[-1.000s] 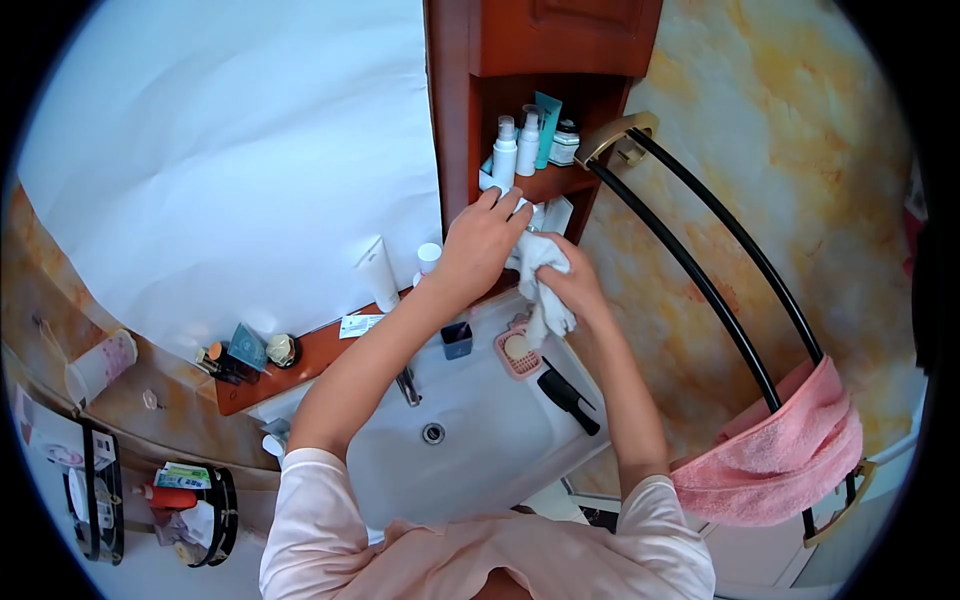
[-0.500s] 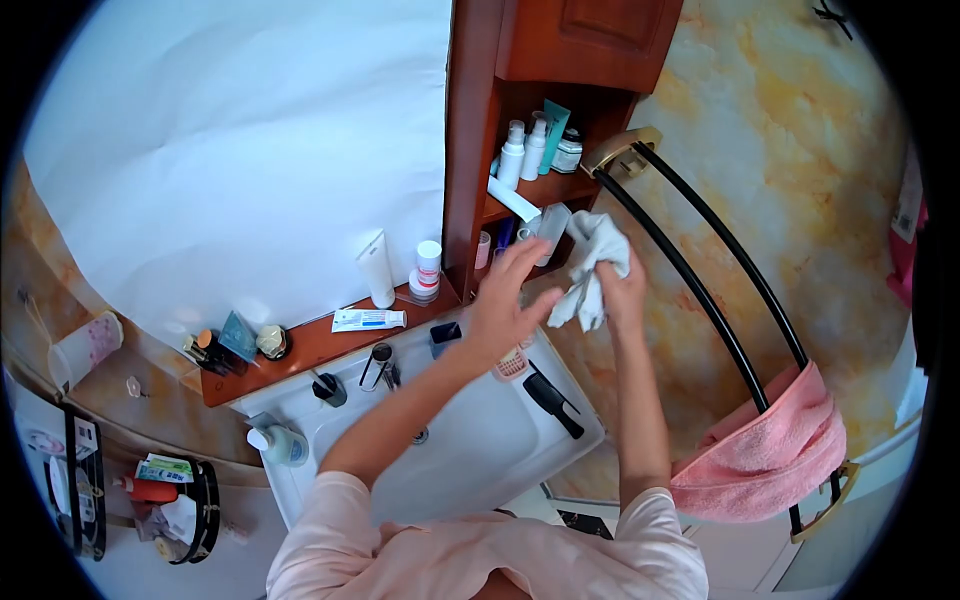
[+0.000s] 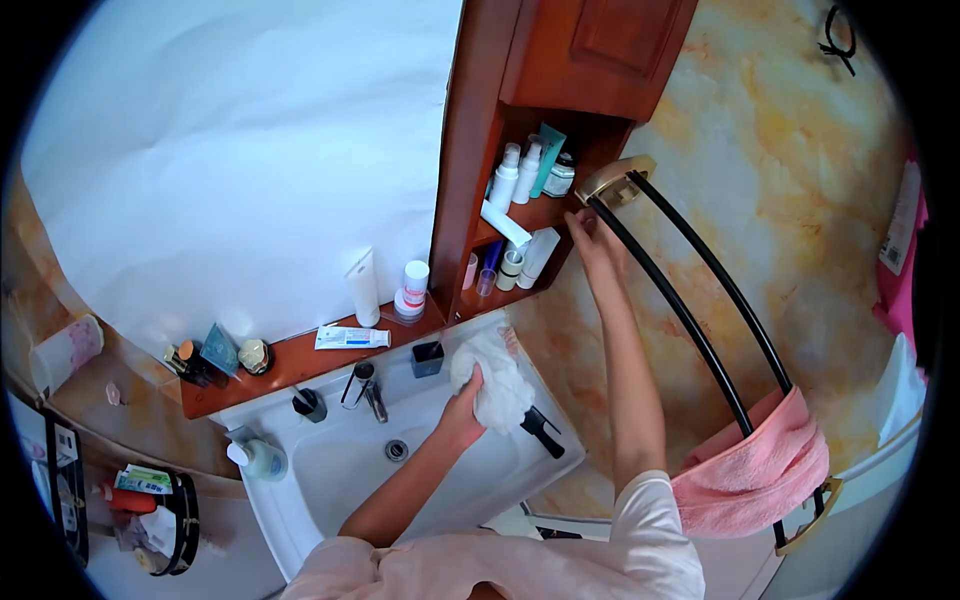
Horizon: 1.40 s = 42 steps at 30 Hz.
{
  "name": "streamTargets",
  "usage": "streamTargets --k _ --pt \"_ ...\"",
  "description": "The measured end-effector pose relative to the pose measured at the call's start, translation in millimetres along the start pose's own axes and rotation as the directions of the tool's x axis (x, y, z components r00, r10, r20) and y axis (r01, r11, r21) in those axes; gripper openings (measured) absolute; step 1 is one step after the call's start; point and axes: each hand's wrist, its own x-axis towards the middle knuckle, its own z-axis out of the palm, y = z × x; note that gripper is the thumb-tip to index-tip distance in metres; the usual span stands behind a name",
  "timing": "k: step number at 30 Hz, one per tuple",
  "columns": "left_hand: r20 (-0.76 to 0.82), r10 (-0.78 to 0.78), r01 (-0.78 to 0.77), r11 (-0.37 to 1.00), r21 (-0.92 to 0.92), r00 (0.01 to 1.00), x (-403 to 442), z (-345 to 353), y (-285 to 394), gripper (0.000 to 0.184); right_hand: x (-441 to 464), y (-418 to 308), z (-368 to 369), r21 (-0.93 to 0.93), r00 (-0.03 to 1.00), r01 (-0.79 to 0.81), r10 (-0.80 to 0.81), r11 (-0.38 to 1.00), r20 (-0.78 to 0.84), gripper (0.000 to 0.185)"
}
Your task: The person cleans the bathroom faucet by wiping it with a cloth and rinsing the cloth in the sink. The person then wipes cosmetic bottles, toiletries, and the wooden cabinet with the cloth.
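My left hand (image 3: 464, 412) is closed on a crumpled white cloth (image 3: 494, 382) above the right side of the white sink (image 3: 330, 480). The cloth partly covers a pink item (image 3: 509, 340), and a black-handled object (image 3: 543, 432) lies beside it on the sink's edge. My right hand (image 3: 594, 236) is raised at the right side of the open wooden shelf (image 3: 545, 213), close to the gold mount (image 3: 618, 182) of the towel rail. Its fingers are bent near the shelf's edge, and whether they hold anything is too small to tell.
White bottles (image 3: 505, 175) and a jar (image 3: 561, 176) stand on the upper shelf, tubes (image 3: 539, 257) below. A tube (image 3: 352, 338) lies on the wooden ledge (image 3: 290, 378). The black towel rail (image 3: 680, 312) carries a pink towel (image 3: 752, 465). A soap bottle (image 3: 262, 459) stands at the sink's left.
The cloth has passed from my right hand to my left and moved down over the sink. My right hand has risen to the shelf's side. The white tube still leans from the upper shelf.
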Motion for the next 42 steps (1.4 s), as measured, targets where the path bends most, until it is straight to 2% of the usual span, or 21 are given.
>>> streamTargets --k 1,2,3,4,7,8,11,14,17,21,24,28,31,34,37,38,40,41,42 --pt "-0.024 -0.016 0.016 1.0 0.005 1.0 -4.4 -4.9 -3.4 0.051 12.6 -9.5 -0.6 -0.147 0.995 -0.088 0.094 0.985 0.037 0.043" --pt "-0.048 -0.033 0.033 0.999 0.011 0.998 -8.5 -9.6 -6.6 0.05 26.0 -6.4 3.1 -0.228 0.993 0.089 -0.105 0.97 -0.059 0.045" --pt "-0.071 -0.047 0.049 0.999 0.015 0.996 -10.9 -13.4 -8.3 0.049 39.6 2.1 10.4 -0.324 0.942 0.251 -0.307 0.912 -0.134 0.048" --pt "-0.105 -0.044 0.048 0.998 0.031 0.994 -17.0 -10.1 -6.8 0.049 50.1 3.3 14.7 -0.429 0.846 0.391 -0.501 0.815 -0.182 0.05" --pt "-0.145 -0.085 0.096 0.993 0.074 0.986 -23.6 -18.4 -6.1 0.049 71.0 4.1 22.6 -0.494 0.846 0.4 -0.518 0.772 -0.124 0.057" --pt "-0.157 -0.077 0.091 0.992 0.086 0.985 -24.6 -19.9 -5.6 0.049 80.8 10.3 26.5 -0.51 0.877 0.376 -0.475 0.774 -0.074 0.064" --pt "-0.174 -0.05 0.072 0.989 0.126 0.983 -28.1 -14.5 0.2 0.05 89.2 2.5 27.4 -0.523 0.964 0.26 -0.25 0.812 0.091 0.063" --pt "-0.177 -0.035 0.063 0.985 0.159 0.984 -30.4 -12.9 7.2 0.05 81.2 -13.0 22.6 -0.6 0.98 0.178 -0.198 0.78 0.033 0.063" --pt "-0.214 -0.041 0.079 0.983 0.168 0.976 -31.9 -13.8 13.4 0.049 71.9 -21.0 18.4 -0.602 0.979 0.155 -0.205 0.783 -0.014 0.064" --pt "-0.207 -0.025 0.06 0.985 0.162 0.978 -28.4 -19.8 16.7 0.049 65.2 -17.3 19.5 -0.624 0.95 0.211 -0.307 0.753 -0.05 0.068" --pt "-0.19 -0.028 0.055 0.988 0.141 0.981 -28.2 -19.4 15.8 0.05 59.1 -8.4 28.1 -0.588 0.916 0.257 -0.387 0.767 -0.104 0.074" --pt "-0.158 -0.022 0.044 0.99 0.135 0.987 -28.7 -13.4 13.9 0.051 40.3 -17.4 30.5 -0.415 0.939 0.111 -0.233 0.903 -0.255 0.079" --pt "-0.113 -0.031 0.046 0.99 0.132 0.993 -28.0 -14.3 12.2 0.052 30.0 3.0 47.9 -0.412 0.814 0.231 -0.407 0.882 -0.414 0.079" --pt "-0.19 -0.054 0.086 0.983 0.165 0.98 -29.2 -10.4 11.1 0.051 29.7 7.4 60.6 -0.333 0.819 0.188 -0.334 0.924 -0.466 0.075" --pt "-0.231 -0.022 0.068 0.979 0.193 0.973 -32.3 -5.1 12.0 0.051 28.6 13.1 54.9 -0.205 0.797 0.299 -0.362 0.932 -0.484 0.071" --pt "-0.262 0.0 0.061 0.973 0.224 0.965 -35.2 -2.7 15.2 0.05 25.1 25.0 50.6 0.116 0.887 0.301 -0.234 0.946 -0.397 0.072" --pt "-0.324 0.041 0.053 0.959 0.277 0.945 -44.9 12.2 25.2 0.05 -7.5 25.6 36.2 0.003 0.848 0.342 -0.308 0.94 -0.431 0.072" --pt "-0.286 0.078 0.01 0.955 0.296 0.955 -45.7 4.7 27.8 0.05 -30.7 26.3 30.6 -0.057 0.829 0.355 -0.342 0.933 -0.441 0.073" --pt "-0.249 0.111 -0.029 0.95 0.312 0.962 -45.8 -8.9 29.5 0.05 -54.9 29.7 28.6 0.233 0.916 0.287 -0.195 0.929 -0.35 0.073"
